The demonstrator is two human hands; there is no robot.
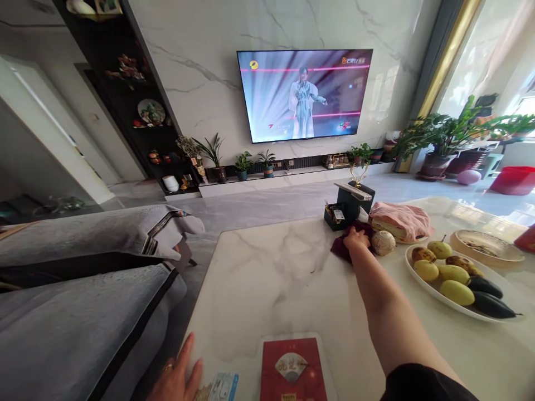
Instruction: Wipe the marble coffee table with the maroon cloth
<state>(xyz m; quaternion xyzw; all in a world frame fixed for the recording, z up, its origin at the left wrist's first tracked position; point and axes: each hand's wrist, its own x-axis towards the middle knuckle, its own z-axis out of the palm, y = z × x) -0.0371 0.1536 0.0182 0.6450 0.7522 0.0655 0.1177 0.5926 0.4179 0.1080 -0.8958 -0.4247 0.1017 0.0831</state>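
Observation:
My right hand (356,239) reaches far across a white marble table (267,273) and presses down on a dark red cloth (343,248), its fingers closed over it. The cloth lies just in front of a black organiser box (350,203) and left of a small round shell-like jar (383,243). At the table's near left edge my left hand (178,377) rests flat with fingers stretched out and a ring on one finger. It holds nothing. A small blue-and-white card (223,386) lies beside it.
A red box on a white tray (292,367) sits at the near edge. A white plate of fruit (455,273), a pink cloth bundle (401,220) and a shallow dish (489,245) fill the right side. A grey sofa (83,289) stands left; a television (304,93) hangs ahead.

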